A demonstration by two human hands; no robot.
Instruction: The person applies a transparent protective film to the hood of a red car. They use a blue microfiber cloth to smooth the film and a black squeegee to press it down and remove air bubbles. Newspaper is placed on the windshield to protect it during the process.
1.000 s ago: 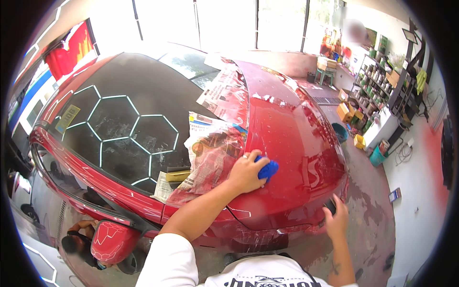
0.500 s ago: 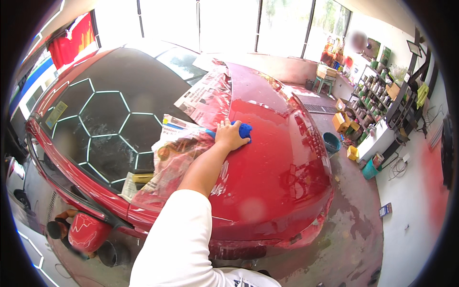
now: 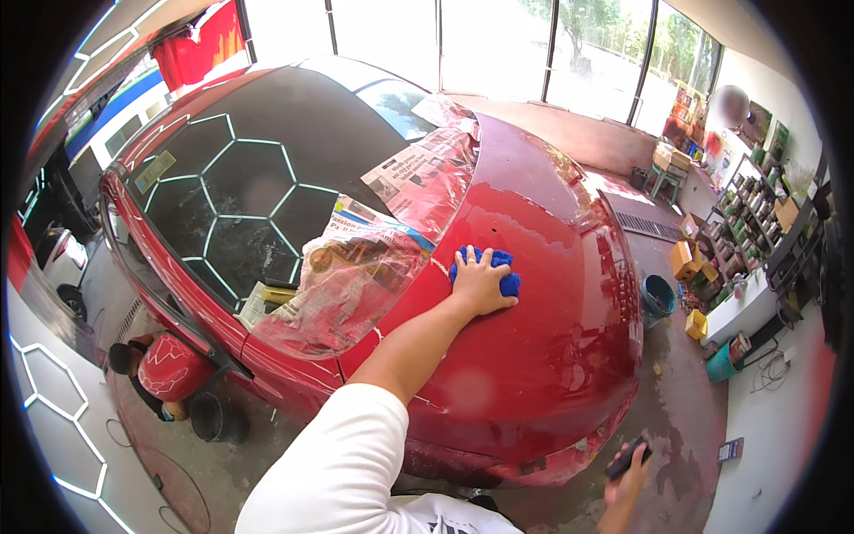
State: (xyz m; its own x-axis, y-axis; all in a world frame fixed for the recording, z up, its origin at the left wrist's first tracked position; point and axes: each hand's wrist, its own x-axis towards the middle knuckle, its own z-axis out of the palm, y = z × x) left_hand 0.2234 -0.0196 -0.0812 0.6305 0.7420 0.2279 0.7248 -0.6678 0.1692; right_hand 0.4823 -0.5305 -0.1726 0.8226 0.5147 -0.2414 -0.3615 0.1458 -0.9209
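The blue cloth [image 3: 510, 284] lies on the red car panel [image 3: 543, 356], directly beneath the left hand [image 3: 480, 283], whose fingers are spread over it. Well apart, beyond the panel's near edge, the right hand [image 3: 633, 481] grips a dark block [image 3: 628, 456] between thumb and fingers.

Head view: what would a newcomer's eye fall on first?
The red car fills the middle, bright hexagons mirrored in its dark glass at left. Right of the newspaper sheets, the left hand holds a blue cloth. At lower right, the right hand grips a dark object.
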